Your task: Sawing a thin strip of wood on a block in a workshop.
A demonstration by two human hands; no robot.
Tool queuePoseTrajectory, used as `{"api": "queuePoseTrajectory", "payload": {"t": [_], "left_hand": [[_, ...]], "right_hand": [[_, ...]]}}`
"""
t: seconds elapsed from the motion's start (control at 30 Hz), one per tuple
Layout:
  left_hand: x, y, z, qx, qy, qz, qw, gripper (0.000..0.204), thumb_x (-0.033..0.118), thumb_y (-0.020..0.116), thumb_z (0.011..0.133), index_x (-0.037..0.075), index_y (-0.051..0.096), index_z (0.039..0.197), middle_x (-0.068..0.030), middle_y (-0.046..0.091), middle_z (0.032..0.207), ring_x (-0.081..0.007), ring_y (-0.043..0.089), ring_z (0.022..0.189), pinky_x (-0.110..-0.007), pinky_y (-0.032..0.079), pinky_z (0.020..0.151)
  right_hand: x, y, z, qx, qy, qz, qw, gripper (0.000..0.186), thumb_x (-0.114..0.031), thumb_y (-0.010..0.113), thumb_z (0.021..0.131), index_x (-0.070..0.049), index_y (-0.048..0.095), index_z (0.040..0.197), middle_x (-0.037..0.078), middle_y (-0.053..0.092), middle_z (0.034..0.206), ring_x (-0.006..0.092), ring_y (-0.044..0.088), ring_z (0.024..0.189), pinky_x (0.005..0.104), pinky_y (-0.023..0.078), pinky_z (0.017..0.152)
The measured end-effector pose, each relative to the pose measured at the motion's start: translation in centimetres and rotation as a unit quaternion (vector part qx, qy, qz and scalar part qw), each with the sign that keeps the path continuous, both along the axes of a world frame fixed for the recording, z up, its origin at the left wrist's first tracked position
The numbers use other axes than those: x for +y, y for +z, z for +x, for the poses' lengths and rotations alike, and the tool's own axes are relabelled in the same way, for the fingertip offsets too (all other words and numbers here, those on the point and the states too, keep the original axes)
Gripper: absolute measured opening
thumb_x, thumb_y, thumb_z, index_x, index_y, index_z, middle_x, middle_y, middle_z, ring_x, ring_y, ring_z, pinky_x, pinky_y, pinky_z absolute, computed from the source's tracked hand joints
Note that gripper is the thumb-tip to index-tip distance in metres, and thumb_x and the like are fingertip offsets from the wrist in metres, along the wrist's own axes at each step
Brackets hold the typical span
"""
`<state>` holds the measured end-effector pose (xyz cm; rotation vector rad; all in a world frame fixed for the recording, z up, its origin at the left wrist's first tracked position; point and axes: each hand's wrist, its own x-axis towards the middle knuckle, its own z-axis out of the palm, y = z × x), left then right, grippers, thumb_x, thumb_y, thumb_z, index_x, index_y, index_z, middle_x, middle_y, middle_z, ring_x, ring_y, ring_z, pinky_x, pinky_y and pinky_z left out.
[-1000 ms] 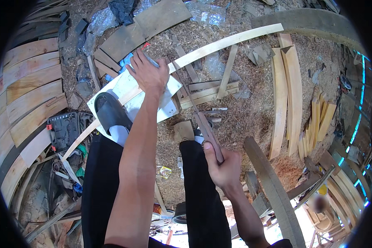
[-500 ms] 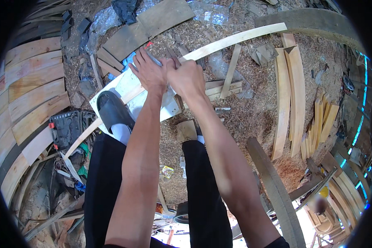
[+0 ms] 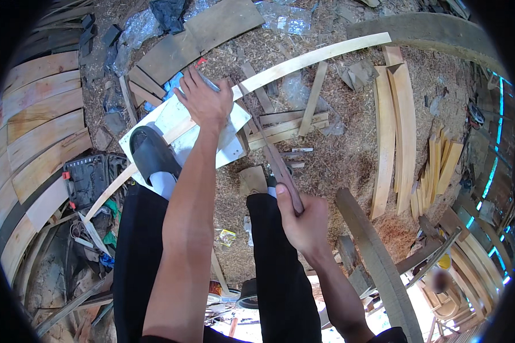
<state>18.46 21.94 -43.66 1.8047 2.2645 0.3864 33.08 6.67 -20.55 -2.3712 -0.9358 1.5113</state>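
A long pale wooden strip (image 3: pixel 292 70) lies across a white board (image 3: pixel 232 130). Pressing down on the strip, my left hand (image 3: pixel 205 103) has its fingers stretched forward and its thumb apart; a grey-blue edge shows between them. My right hand (image 3: pixel 306 220) is wrapped round the brown wooden handle of a handsaw (image 3: pixel 281 174). The thin saw blade runs forward from the handle and meets the strip just right of my left hand. My left foot, in a dark slipper (image 3: pixel 151 154), stands on the strip and the board.
Planks (image 3: pixel 47 123) are stacked at the left beside a black tool case (image 3: pixel 86 180). Cut boards (image 3: pixel 405 137) and short sticks (image 3: pixel 438 168) lie at the right. A thick beam (image 3: pixel 377 257) slants near my right forearm. Wood scraps (image 3: pixel 289 128) lie beyond the saw on shavings-covered ground.
My right hand has drawn back toward me and to the right, away from my left hand, bringing the saw handle and blade into sight. My left hand stays on the strip.
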Motion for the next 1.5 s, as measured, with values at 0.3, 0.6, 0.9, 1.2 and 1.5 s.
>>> {"api": "queuePoseTrajectory", "payload": {"t": [0.3,0.6,0.9,1.2,1.5], "left_hand": [[0.1,0.2,0.1,0.009,-0.006,0.004,1.0,0.078,0.037,0.059,0.077,-0.007,0.039,0.139,-0.0218,0.043,0.14,-0.0349,0.033,0.137,-0.053,0.01,0.119],[0.2,-0.1,-0.4,0.025,-0.001,0.009,1.0,0.075,0.037,0.058,0.078,-0.005,0.041,0.138,-0.0205,0.045,0.139,-0.0351,0.035,0.136,-0.053,0.012,0.118],[0.3,0.2,-0.6,0.02,0.001,0.019,1.0,0.074,0.036,0.056,0.078,-0.007,0.042,0.136,-0.0217,0.044,0.139,-0.0355,0.035,0.135,-0.053,0.013,0.118],[0.0,-0.2,-0.1,0.003,-0.001,0.012,1.0,0.077,0.037,0.058,0.078,-0.007,0.039,0.138,-0.0199,0.043,0.14,-0.0332,0.033,0.136,-0.054,0.01,0.119],[0.2,0.2,-0.9,-0.006,0.007,-0.013,1.0,0.075,0.035,0.057,0.077,-0.006,0.04,0.137,-0.0188,0.043,0.14,-0.0329,0.033,0.137,-0.054,0.01,0.119]], "right_hand": [[5.6,-7.9,-2.6,-0.049,0.008,0.151,0.987,0.055,-0.043,0.061,0.091,0.004,0.063,0.063,0.019,0.052,0.048,0.0329,0.057,0.045,0.0432,0.042,0.049],[5.5,-8.2,-2.4,-0.01,0.009,0.109,0.994,0.05,-0.042,0.058,0.09,0.004,0.069,0.071,0.028,0.063,0.066,0.0459,0.065,0.067,0.0515,0.053,0.067],[0.0,-0.9,-0.1,0.004,0.024,0.066,0.998,0.052,-0.042,0.058,0.094,0.003,0.066,0.068,0.018,0.055,0.054,0.0309,0.057,0.052,0.0421,0.045,0.054],[11.1,-11.7,-3.4,-0.039,0.039,0.125,0.991,0.048,-0.041,0.059,0.089,0.005,0.071,0.081,0.027,0.065,0.072,0.0427,0.068,0.076,0.0487,0.054,0.071],[11.9,-11.5,-4.4,-0.026,0.02,0.089,0.995,0.054,-0.045,0.059,0.088,0.007,0.071,0.083,0.03,0.066,0.078,0.0459,0.066,0.083,0.0488,0.053,0.079]]}}
